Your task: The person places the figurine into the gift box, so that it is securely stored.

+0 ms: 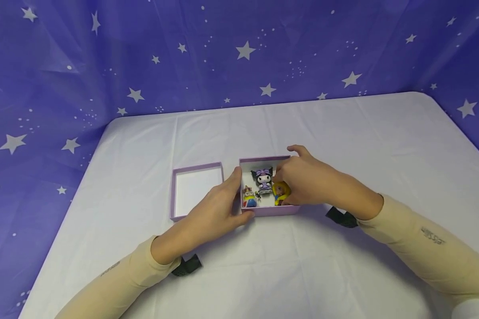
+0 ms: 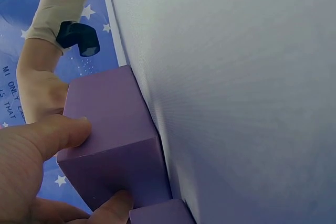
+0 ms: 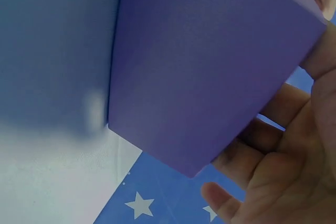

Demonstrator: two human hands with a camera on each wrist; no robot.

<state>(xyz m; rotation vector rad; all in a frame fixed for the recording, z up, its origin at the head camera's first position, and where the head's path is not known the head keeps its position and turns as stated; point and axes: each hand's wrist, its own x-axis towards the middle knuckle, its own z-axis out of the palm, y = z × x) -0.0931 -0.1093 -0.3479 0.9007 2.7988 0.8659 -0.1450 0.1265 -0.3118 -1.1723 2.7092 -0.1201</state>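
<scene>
A shallow purple box [image 1: 269,212] with a white inside stands on the table, its open top facing up. In it lie a black-and-white figurine [image 1: 264,180] in a purple dress, a small minion figurine [image 1: 249,198] at the near left, and a yellow-haired doll figurine [image 1: 279,190] at the right. My left hand [image 1: 215,208] grips the box's near left corner, thumb on the front wall and fingers along the left side. Over the right rim, my right hand [image 1: 313,180] reaches in and holds the yellow-haired figurine, partly covering it. The right wrist view shows the box's outer wall [image 3: 210,66] hiding those fingertips.
Just left of the box lies its purple-rimmed lid [image 1: 197,167], white inside facing up and partly behind my left hand. A white cloth [image 1: 343,133] covers the table. A purple star-patterned curtain [image 1: 207,53] hangs behind it. Dark straps [image 1: 186,266] show at the wrists.
</scene>
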